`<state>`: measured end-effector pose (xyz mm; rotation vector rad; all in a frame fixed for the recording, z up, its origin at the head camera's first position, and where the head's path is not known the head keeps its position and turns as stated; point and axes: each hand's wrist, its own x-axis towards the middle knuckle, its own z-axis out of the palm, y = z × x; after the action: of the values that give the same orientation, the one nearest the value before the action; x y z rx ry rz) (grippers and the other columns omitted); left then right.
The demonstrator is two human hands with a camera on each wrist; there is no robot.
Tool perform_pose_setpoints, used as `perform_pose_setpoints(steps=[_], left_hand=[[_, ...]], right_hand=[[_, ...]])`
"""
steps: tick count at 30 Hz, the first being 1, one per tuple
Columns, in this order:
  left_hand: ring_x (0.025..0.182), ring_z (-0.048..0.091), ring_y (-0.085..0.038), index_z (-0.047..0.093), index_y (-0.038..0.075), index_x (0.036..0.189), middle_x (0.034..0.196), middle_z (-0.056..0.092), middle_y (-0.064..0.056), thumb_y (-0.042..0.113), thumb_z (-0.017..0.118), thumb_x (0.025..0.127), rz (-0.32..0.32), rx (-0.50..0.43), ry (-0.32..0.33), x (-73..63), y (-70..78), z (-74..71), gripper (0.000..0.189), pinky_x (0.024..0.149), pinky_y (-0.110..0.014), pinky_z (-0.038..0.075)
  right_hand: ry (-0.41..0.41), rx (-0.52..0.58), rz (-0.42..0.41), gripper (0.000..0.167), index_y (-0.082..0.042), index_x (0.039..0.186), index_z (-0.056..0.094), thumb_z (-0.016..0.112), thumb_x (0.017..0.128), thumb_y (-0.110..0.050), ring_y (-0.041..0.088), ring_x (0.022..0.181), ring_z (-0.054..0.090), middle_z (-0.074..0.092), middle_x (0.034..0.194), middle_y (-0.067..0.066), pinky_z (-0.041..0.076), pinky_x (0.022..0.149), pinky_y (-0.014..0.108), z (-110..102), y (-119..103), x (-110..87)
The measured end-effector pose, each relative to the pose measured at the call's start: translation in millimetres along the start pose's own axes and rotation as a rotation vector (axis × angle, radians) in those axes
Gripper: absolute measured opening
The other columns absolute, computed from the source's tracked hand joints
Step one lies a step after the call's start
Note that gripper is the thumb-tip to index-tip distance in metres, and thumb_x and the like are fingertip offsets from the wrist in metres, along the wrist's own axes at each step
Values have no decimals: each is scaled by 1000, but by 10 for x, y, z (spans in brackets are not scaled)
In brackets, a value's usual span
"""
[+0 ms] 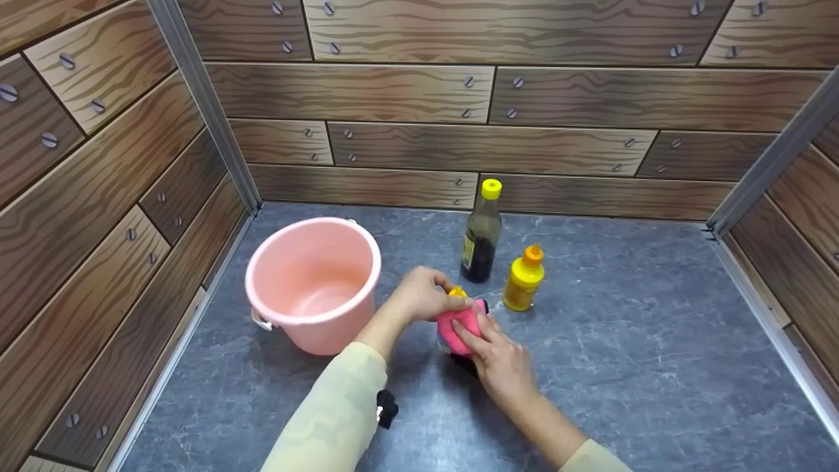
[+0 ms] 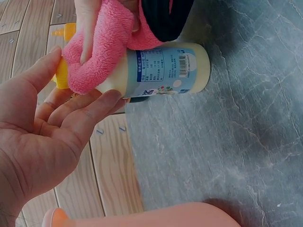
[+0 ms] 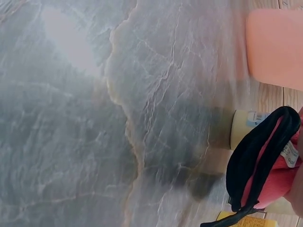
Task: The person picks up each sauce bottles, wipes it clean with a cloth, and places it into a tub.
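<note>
A cream-coloured squeeze bottle (image 2: 191, 71) with a blue label and yellow cap stands upright on the surface, partly covered by a cloth. My left hand (image 1: 421, 296) holds it near the top, thumb at the yellow cap (image 2: 62, 73) and fingers on the other side. With my right hand (image 1: 506, 364) I grip a pink plush cloth (image 1: 461, 331) with black trim (image 3: 255, 161) and press it round the bottle's upper part. In the left wrist view my right fingers push into the cloth just below the cap.
To the left stands a pink bucket (image 1: 313, 223). Behind my hands is a dark sauce bottle (image 1: 482, 246) with a yellow cap, and right of it a small yellow bottle (image 1: 522, 285) with an orange nozzle. Wood-patterned walls (image 1: 406, 95) enclose the grey marbled surface (image 1: 655, 341).
</note>
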<state>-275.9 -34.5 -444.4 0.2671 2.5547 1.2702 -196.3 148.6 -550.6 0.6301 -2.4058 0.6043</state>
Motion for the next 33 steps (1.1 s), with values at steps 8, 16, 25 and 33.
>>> perform_pose_setpoints(steps=[8,16,25,33], left_hand=[[86,65,-18,80,10,97,96,70,-3,35,89,88,-52,-22,-12,-22,2,-22,28,72,-32,58],[87,65,-19,80,10,99,94,71,-2,39,89,87,-59,-16,-21,-7,-5,-6,32,73,-33,58],[87,65,-18,79,12,96,97,70,-3,35,90,88,-61,-41,-31,1,-14,11,27,71,-30,60],[86,66,-17,79,12,97,98,70,-4,34,89,89,-75,-40,-37,0,1,-7,26,71,-29,60]], right_hand=[[64,-7,-20,61,-19,128,79,90,74,7,42,117,70,63,144,20,63,74,56,89,-28,-23],[109,-13,-40,63,-20,127,79,91,71,7,43,112,72,63,144,21,63,70,55,135,-18,-69],[153,28,-82,67,-17,128,78,93,68,7,45,113,71,60,143,31,64,73,54,198,11,-128],[156,39,-89,69,-18,129,78,93,68,8,47,113,70,58,144,32,64,73,54,229,32,-139]])
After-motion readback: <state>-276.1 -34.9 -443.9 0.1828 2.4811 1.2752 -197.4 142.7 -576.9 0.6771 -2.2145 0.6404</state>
